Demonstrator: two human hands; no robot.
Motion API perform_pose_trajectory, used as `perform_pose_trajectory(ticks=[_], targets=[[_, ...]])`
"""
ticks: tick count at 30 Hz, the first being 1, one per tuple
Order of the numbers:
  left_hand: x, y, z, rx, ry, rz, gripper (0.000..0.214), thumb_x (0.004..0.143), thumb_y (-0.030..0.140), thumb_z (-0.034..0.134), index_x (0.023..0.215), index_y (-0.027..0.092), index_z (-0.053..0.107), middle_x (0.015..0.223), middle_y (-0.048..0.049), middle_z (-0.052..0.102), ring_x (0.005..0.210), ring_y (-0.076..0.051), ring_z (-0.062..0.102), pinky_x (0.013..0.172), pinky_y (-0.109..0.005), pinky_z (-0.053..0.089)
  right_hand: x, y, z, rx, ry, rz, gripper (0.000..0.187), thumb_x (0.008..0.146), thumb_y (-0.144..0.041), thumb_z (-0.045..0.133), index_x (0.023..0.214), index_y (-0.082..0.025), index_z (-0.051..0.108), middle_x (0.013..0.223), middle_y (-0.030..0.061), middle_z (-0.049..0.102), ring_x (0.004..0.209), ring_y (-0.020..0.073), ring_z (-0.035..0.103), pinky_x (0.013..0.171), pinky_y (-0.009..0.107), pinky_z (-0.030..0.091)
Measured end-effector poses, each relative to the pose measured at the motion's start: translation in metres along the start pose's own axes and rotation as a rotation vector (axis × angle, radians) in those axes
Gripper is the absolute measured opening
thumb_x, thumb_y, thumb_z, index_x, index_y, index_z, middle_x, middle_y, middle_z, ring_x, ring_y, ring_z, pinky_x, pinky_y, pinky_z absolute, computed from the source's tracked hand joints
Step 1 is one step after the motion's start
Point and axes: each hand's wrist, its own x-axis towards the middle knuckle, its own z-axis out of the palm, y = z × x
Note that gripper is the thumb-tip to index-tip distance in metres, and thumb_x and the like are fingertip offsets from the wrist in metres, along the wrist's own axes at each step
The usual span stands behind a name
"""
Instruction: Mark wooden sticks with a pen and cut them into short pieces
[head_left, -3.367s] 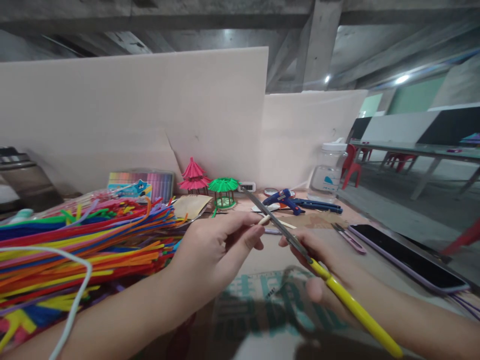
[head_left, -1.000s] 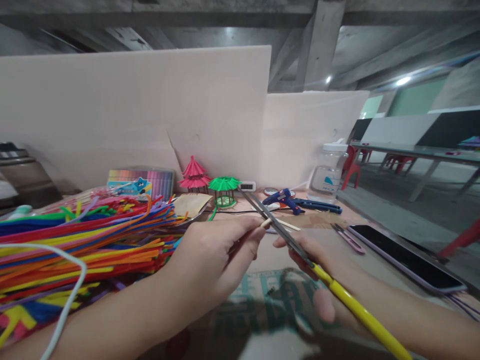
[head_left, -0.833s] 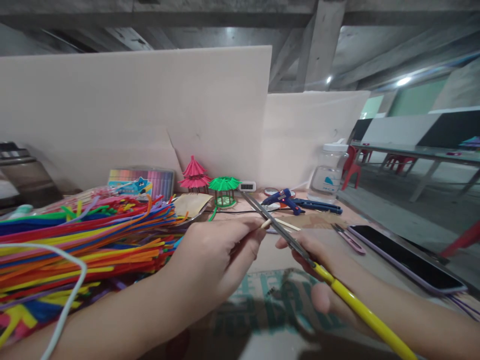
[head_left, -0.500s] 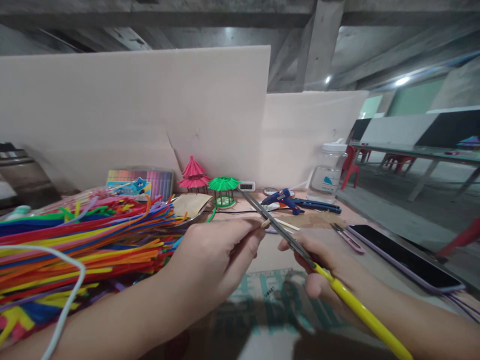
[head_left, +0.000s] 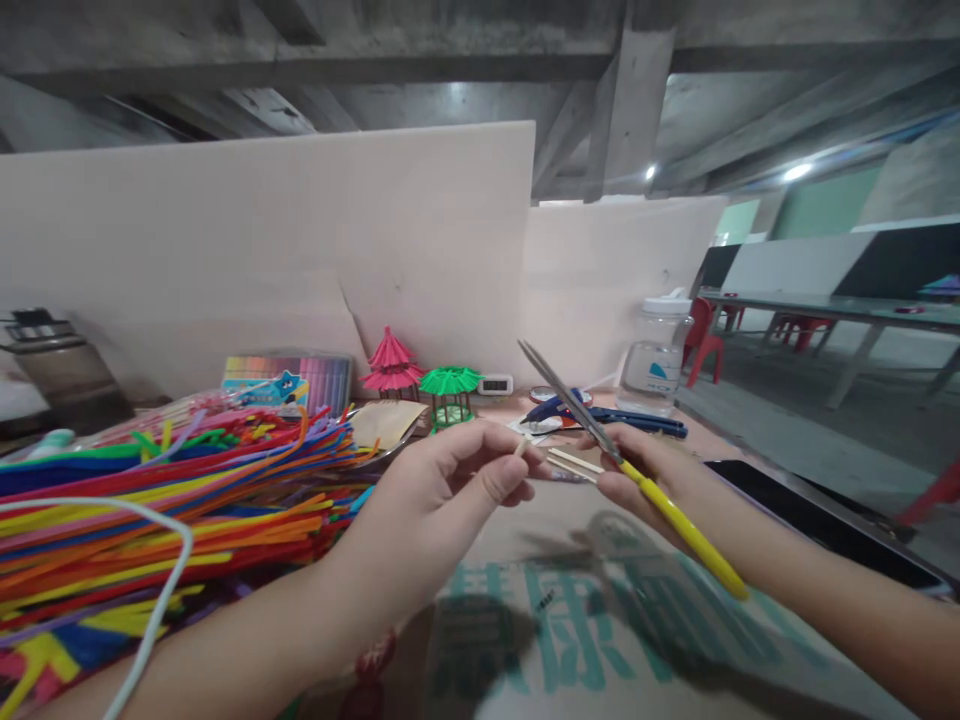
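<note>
My left hand [head_left: 465, 475] pinches a short pale wooden stick [head_left: 523, 446] between thumb and fingertips. In my right hand [head_left: 652, 465] is a pair of scissors [head_left: 679, 515] with yellow handles, its blades pointing up and to the left, apart from the stick. Pale thin sticks [head_left: 574, 464] lie behind the gap between my hands, close to the right fingertips. Beyond them sit a green-roofed miniature pavilion [head_left: 450, 385] and a pink-roofed one [head_left: 391, 365].
Colourful pipe cleaners [head_left: 187, 500] pile up at left, crossed by a white cable [head_left: 176, 530]. Toward the back are a marker set [head_left: 289, 380], a small digital clock [head_left: 495, 385], a blue glue gun [head_left: 551, 408] and a clear bottle [head_left: 652, 355]. A phone [head_left: 817, 525] lies at right.
The scissors have moved off the stick, up and right, with their handles swung higher. My left hand has turned slightly, still pinching the stick. The camera view has tilted up a little.
</note>
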Motion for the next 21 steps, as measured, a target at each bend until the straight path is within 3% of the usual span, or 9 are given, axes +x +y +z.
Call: perform_pose_trajectory(ticks=[4,9,12,17,21], targets=[[0.004,-0.001,0.002,-0.137,-0.004,-0.054,0.009,0.091,0.025,0.063,0.088,0.017,0.065,0.08,0.0009,0.066,0.074,-0.009,0.063,0.071,-0.02,0.052,0.014,0.039,-0.004,-0.141,-0.058,0.101,0.048,0.08,-0.055,0.068,0.116,-0.024,0.066,0.081,0.0016,0.068,0.07,0.0214,0.062,0.065,0.032,0.049],[0.004,-0.002,0.001,-0.119,-0.001,-0.086,0.008,0.088,0.025,0.065,0.086,0.017,0.065,0.076,0.0011,0.065,0.072,-0.01,0.061,0.066,-0.02,0.048,0.02,0.064,-0.003,-0.2,-0.084,0.174,0.042,0.08,-0.053,0.067,0.109,-0.023,0.067,0.079,0.0021,0.068,0.068,0.0214,0.061,0.064,0.032,0.046],[0.002,-0.002,0.0,-0.04,0.005,-0.041,0.014,0.094,0.028,0.058,0.095,0.018,0.068,0.078,-0.0004,0.067,0.076,-0.011,0.062,0.071,-0.022,0.049,0.017,0.053,-0.003,-0.104,-0.057,0.144,0.044,0.083,-0.055,0.063,0.112,-0.022,0.061,0.082,0.0022,0.067,0.07,0.0217,0.061,0.065,0.032,0.047],[0.001,-0.003,-0.001,0.065,0.036,0.08,0.017,0.096,0.025,0.055,0.103,0.018,0.068,0.081,-0.0004,0.065,0.081,-0.012,0.062,0.077,-0.024,0.051,-0.001,0.009,-0.002,0.109,0.005,-0.02,0.044,0.088,-0.06,0.052,0.112,-0.023,0.055,0.086,0.003,0.063,0.07,0.0204,0.056,0.06,0.03,0.045],[0.001,-0.003,0.0,0.105,0.071,0.141,0.014,0.096,0.024,0.056,0.1,0.018,0.068,0.081,0.0,0.065,0.079,-0.012,0.063,0.074,-0.022,0.051,-0.014,-0.017,-0.001,0.213,-0.106,-0.076,0.05,0.089,-0.067,0.05,0.119,-0.026,0.054,0.091,0.0042,0.064,0.075,0.0218,0.058,0.064,0.032,0.046]])
